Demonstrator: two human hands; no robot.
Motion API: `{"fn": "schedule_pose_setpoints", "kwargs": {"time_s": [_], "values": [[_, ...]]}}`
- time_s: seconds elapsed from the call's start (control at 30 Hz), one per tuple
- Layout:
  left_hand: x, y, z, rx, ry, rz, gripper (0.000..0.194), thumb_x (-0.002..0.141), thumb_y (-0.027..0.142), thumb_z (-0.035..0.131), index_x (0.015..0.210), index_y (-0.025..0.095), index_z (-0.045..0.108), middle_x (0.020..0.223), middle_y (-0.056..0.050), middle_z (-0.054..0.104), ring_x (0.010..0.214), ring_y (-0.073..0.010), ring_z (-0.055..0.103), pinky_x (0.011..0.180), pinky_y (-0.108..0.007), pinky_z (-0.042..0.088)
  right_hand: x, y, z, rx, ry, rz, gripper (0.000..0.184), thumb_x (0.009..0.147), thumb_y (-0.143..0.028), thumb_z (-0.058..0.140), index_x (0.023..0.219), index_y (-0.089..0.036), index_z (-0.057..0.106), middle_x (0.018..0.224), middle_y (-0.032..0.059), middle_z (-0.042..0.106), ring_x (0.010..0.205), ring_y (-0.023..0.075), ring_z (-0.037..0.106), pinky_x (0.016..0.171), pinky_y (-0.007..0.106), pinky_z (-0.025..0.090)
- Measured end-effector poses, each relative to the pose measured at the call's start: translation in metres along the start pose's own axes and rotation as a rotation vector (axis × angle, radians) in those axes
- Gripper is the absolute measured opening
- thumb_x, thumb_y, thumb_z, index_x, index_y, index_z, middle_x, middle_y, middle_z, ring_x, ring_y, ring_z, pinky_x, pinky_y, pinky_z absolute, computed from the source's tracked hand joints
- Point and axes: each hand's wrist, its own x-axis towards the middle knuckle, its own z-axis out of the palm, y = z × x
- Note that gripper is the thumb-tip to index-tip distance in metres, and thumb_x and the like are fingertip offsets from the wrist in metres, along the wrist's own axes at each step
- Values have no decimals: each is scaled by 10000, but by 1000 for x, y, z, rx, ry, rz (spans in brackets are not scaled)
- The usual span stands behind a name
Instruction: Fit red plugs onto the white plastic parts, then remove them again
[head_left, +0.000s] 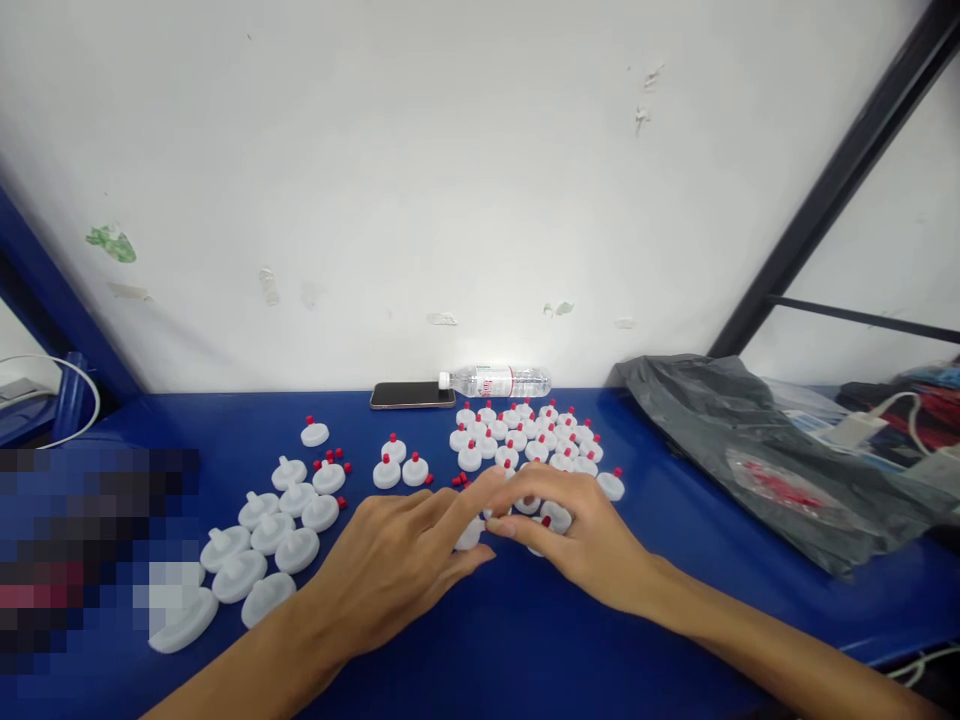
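Holding a white disc (469, 534) over the middle of the blue table (585, 650), my left hand (397, 550) has its thumb and forefinger clamped on the disc's edges. My right hand (600, 540) meets it from the right, thumb and forefinger brought close together at the disc; I cannot tell whether they grip anything, as my fingers cover that spot. More white pieces sit just beyond and under my right hand, partly hidden by it.

Beyond my hands, a crowded cluster of red-tipped discs (469, 457) stands with the red tips upward. To its left are three capped discs (386, 472) near one another, and farther left a lone capped disc (315, 434). Left of my left hand, plain white discs (240, 577) with bare stems spread from the near left towards the middle, and loose red caps (339, 453) lie around the farthest of them.

At the far edge, by the white wall (450, 150), a clear bottle (529, 382) lies on its side, its cap end at the right end of a dark phone (412, 396). On the right lies a gray plastic bag (705, 450) with a clear packet (784, 485) of red pieces on it
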Motion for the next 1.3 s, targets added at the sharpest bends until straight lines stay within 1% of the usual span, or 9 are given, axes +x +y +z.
{"fn": "schedule_pose_setpoints", "kwargs": {"time_s": [0.1, 0.23, 0.37, 0.57, 0.7, 0.87, 1.0, 1.17, 1.3], "values": [[2, 1, -3, 20, 170, 105, 496, 961, 279, 639, 1403, 136, 465, 978, -9, 794, 648, -108, 700, 569, -249, 520, -1, -9, -5, 132, -64, 118, 384, 923, -335, 703, 1285, -275, 589, 1044, 28, 720, 878, 175, 664, 720, 284, 519], [1, 3, -9, 50, 231, 221, 506, 895, 223, 716, 1357, 135, 528, 1118, -59, 783, 572, -99, 647, 511, -267, 489, -6, -18, -6, 451, -264, 139, 618, 966, -268, 624, 1510, -311, 333, 1274, 67, 648, 1052, 175, 662, 932, 352, 534], [1, 9, -13, 37, 203, 251, 438, 908, 197, 684, 1321, 146, 548, 1133, -70, 779, 576, -110, 659, 486, -270, 473, -9, -15, 1, 672, -301, 169, 633, 919, -230, 690, 1480, -309, 408, 1155, 45, 696, 1051, 178, 688, 935, 340, 550], [9, 2, -12, 46, 273, 31, 278, 955, 306, 628, 1193, 170, 586, 972, -14, 790, 737, -126, 731, 604, -245, 503, -1, 3, -9, 588, -32, 102, 340, 895, -270, 734, 1227, -242, 668, 996, 47, 773, 914, 177, 745, 800, 263, 593], [8, -19, -10, 160, 112, -213, 134, 974, 198, 514, 1036, 213, 632, 822, 28, 755, 566, -129, 660, 493, -267, 378, 8, 13, -32, 428, 160, 99, 224, 906, -313, 722, 1115, -231, 715, 898, 37, 790, 807, 180, 766, 683, 239, 610], [5, -36, -10, 197, -187, -413, 241, 999, 264, 424, 1002, 233, 663, 784, 20, 728, 547, -154, 629, 494, -266, 294, 17, 22, -53, 257, 251, 136, 183, 963, -383, 636, 1021, -228, 713, 1039, 37, 753, 953, 205, 745, 856, 323, 613], [7, -42, -14, 176, -290, -457, 296, 996, 274, 381, 975, 229, 673, 795, -7, 726, 640, -178, 657, 539, -271, 300, 22, 35, -70, 17, 285, 186, 281, 995, -447, 556, 1011, -212, 709, 1055, 54, 732, 1011, 233, 713, 878, 351, 587], [15, -63, -45, 5, -439, -462, 276, 959, 360, 437, 922, 254, 689, 674, 9, 692, 627, -179, 613, 584, -274, 345, 23, 57, -93, -437, 369, 194, 294, 981, -455, 554, 994, -223, 733, 1146, 79, 707, 1021, 257, 678, 867, 376, 536], [12, -79, -84, -273, -634, -640, 277, 889, 428, 539, 760, 239, 694, 545, 31, 628, 503, -136, 530, 498, -232, 361, 20, 66, -107, -802, 413, 228, 262, 950, -448, 595, 967, -247, 762, 1008, 82, 690, 926, 254, 659, 786, 360, 497]]}}
